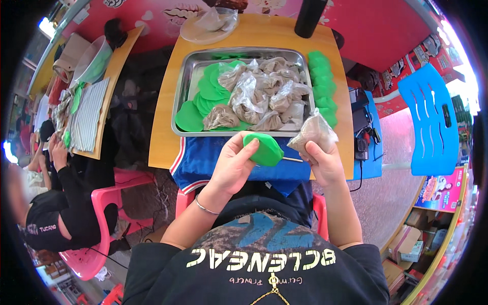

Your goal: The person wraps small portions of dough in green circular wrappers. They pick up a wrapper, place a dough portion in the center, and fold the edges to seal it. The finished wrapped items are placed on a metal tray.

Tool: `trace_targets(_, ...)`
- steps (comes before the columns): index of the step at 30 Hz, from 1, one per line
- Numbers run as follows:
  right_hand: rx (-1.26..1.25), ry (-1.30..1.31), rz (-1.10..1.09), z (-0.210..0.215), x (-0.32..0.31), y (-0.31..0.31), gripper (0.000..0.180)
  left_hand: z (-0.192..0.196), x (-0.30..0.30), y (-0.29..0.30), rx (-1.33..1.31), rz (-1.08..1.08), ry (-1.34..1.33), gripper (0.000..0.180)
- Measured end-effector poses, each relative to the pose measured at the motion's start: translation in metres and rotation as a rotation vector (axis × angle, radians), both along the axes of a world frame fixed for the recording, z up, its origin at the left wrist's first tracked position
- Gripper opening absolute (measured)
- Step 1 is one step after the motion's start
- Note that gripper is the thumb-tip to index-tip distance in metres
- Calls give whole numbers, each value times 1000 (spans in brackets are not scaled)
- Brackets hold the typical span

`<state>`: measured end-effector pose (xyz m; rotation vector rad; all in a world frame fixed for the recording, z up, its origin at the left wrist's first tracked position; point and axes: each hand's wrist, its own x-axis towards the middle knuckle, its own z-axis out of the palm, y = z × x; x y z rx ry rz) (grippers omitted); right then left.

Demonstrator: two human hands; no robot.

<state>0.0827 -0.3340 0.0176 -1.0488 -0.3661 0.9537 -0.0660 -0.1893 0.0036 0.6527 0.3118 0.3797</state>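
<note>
One black shirt point(229, 274); two hands point(231, 163) point(328, 163), gripping one green piece point(265, 148), one bag point(316, 132)

Colour on both flanks here!
Blue chair point(428, 124) out near three o'clock, pink chair point(103, 231) at eight, and black cylinder point(310, 18) up at one!

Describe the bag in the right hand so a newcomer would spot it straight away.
Start from the large metal tray on the wooden table. At its near right corner in this view, the right hand holds a clear plastic bag of greyish-brown filling. Unlike the similar bags heaped in the tray, this one is in a hand.
</note>
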Motion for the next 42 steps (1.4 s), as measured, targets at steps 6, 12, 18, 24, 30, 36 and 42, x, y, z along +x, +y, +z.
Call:
trace_targets(6,-87,-318,-80,23,-11,14,30,4,4,9,-3,86,14,10)
trace_targets(12,-51,-385,-86,17,-17,21,27,7,7,9,-172,75,-22,12)
trace_targets(18,-23,-254,-22,13,-22,33,33,8,10,4,-218,13,-26,15)
trace_targets(24,-142,-435,-1,13,-19,29,31,14,8,10,205,10,84,16)
trace_targets(30,-152,-564,100,17,-19,29,23,13,11,14,361,70,38,6)
trace_targets(36,-171,-506,129,18,-22,32,23,8,14,6,240,119,11,9)
trace_targets(42,-171,-424,213,19,-23,28,21,12,13,4,248,113,-2,10)
